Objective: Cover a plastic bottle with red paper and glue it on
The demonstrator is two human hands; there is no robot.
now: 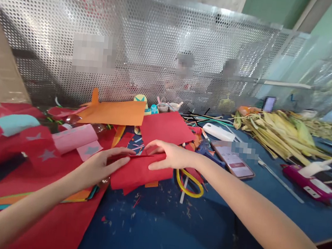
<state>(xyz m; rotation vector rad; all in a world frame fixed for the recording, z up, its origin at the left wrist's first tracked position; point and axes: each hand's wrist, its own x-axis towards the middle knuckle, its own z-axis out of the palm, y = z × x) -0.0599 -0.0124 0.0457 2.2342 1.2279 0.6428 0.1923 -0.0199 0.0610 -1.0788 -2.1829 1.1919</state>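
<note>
A sheet of red paper (139, 174), curled into a loose roll, lies across the middle of the blue table. My left hand (107, 164) grips its left end, thumb on the near face and fingers behind the upper edge. On the right part of the roll, my right hand (163, 155) is curved over the top edge, thumb against the front and fingers partly hidden behind. Just beyond lies a flat red sheet (167, 128). Right of the roll is a coiled yellow tube (190, 195).
At left sit red paper pieces with silver stars (47, 155) and stacked coloured sheets. An orange sheet (115, 113) lies behind. To the right are a phone (233, 160), a purple glue gun (308, 181) and dried corn husks (280, 131). A perforated metal screen (150, 35) stands behind.
</note>
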